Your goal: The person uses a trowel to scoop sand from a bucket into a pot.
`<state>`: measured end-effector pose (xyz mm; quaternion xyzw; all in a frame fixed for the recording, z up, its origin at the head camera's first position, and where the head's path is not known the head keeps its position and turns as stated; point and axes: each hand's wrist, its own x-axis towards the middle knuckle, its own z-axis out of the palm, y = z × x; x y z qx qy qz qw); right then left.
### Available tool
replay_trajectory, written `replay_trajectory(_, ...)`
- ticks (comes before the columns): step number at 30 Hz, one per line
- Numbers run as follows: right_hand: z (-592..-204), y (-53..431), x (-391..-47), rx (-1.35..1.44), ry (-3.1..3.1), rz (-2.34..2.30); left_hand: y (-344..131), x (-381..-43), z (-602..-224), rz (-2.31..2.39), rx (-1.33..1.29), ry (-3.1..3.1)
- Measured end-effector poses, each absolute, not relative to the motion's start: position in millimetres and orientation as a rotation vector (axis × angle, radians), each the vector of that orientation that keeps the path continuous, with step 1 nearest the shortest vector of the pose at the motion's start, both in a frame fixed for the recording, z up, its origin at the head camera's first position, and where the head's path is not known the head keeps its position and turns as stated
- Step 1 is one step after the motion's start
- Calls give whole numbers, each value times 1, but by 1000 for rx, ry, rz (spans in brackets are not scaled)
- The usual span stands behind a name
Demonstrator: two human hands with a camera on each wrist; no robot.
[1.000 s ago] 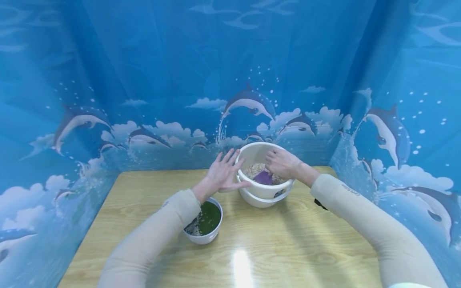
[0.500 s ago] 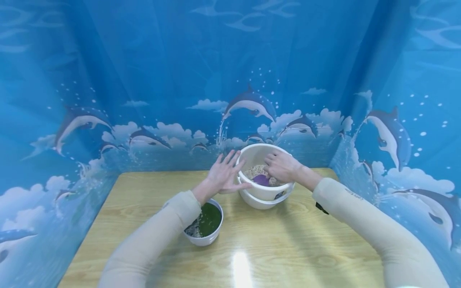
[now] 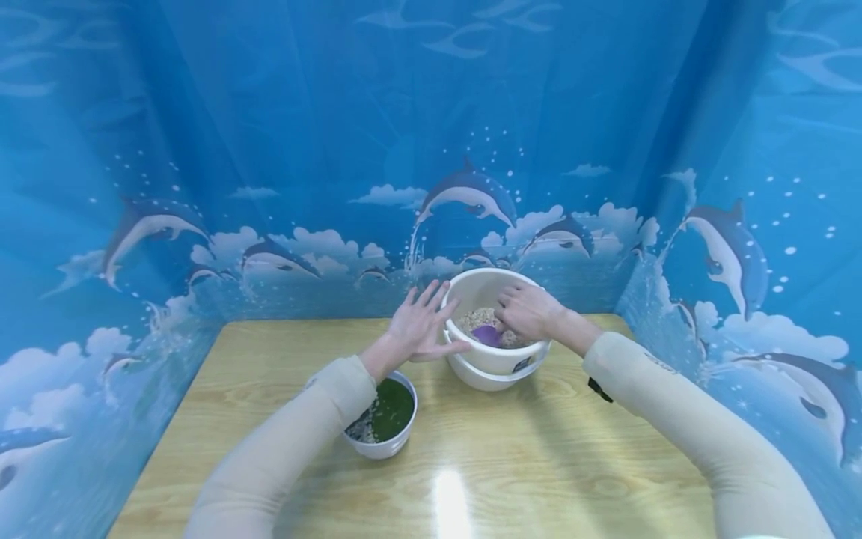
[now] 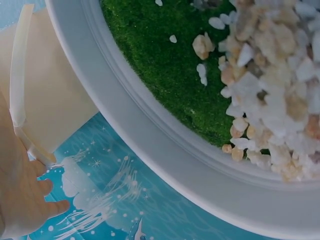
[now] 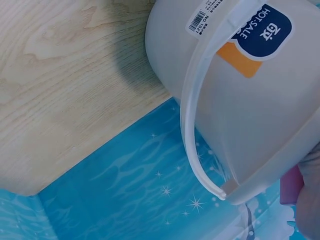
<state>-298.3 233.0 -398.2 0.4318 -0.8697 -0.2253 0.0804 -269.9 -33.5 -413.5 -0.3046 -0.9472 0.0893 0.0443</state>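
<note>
My right hand (image 3: 528,311) reaches into a white bucket (image 3: 494,363), fingers curled round the handle of a purple scoop (image 3: 486,336). The scoop's blade lies partly in pale gravel (image 3: 478,320) inside the bucket. In the right wrist view the purple handle (image 5: 291,185) shows beside the hand, at the bucket's rim. My left hand (image 3: 417,326) is at the bucket's left side with its fingers spread, holding nothing. Below the left wrist stands a white bowl (image 3: 384,449) with green moss-like material (image 4: 165,75) and pale pebbles (image 4: 275,95), partly covered by the sleeve.
The bucket's white carry handle (image 5: 187,110) hangs down its outside, across a printed label (image 5: 265,30). Everything stands on a wooden table (image 3: 512,464). Blue dolphin-print curtains (image 3: 303,150) enclose it at the back and both sides.
The purple scoop's blade has shifted slightly left in the gravel, and less of it shows. My right hand has moved with it only a little; the left hand stays in place.
</note>
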Motion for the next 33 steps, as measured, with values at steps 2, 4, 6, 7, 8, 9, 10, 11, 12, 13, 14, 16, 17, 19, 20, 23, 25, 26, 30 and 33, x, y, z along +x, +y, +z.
replay_trajectory(2,-399,233,-299,1285,-2620,-664,-34,-270,-414,269,-931,-2897)
replay_trajectory(4,-399,234,-299,1282,-2632,-654,-34,-271,-414,266,-932,-2899)
replay_trajectory(6,-399,234,-299,1280,-2644,-640,-34,-271,-414,266,-930,-2901)
replay_trajectory(7,-398,234,-299,1280,-2647,-631,-34,-271,-414,266,-929,-2899)
replay_trajectory(8,-398,234,-299,1278,-2650,-622,-33,-271,-414,265,-928,-2900)
replay_trajectory(9,-398,234,-299,1274,-2654,-611,-33,-271,-414,262,-928,-2899)
replay_trajectory(10,-398,235,-299,1270,-2664,-597,-33,-270,-414,264,-928,-2897)
replay_trajectory(11,-398,235,-299,1265,-2671,-583,-33,-270,-414,266,-928,-2896)
replay_trajectory(12,-398,236,-299,1260,-2678,-569,-33,-270,-414,268,-929,-2896)
replay_trajectory(13,-398,236,-299,1255,-2687,-555,-33,-270,-413,271,-930,-2895)
replay_trajectory(14,-398,237,-299,1247,-2697,-543,-33,-270,-414,272,-931,-2895)
replay_trajectory(16,-398,237,-299,1237,-2713,-519,-33,-270,-414,274,-932,-2894)
replay_trajectory(17,-397,238,-299,1234,-2715,-510,-33,-270,-414,273,-932,-2894)
replay_trajectory(19,-396,238,-298,1226,-2717,-496,-33,-271,-414,266,-932,-2894)
replay_trajectory(20,-396,239,-298,1224,-2715,-490,-33,-271,-414,262,-933,-2895)
replay_trajectory(23,-396,239,-299,1214,-2712,-483,-33,-271,-414,260,-935,-2899)
replay_trajectory(25,-396,240,-299,1207,-2720,-478,-33,-271,-414,261,-934,-2900)
replay_trajectory(26,-396,240,-299,1205,-2721,-472,-33,-271,-414,263,-934,-2900)
replay_trajectory(30,-396,241,-299,1194,-2730,-438,-34,-270,-413,267,-936,-2893)
replay_trajectory(33,-396,242,-299,1178,-2735,-412,-34,-270,-414,264,-938,-2889)
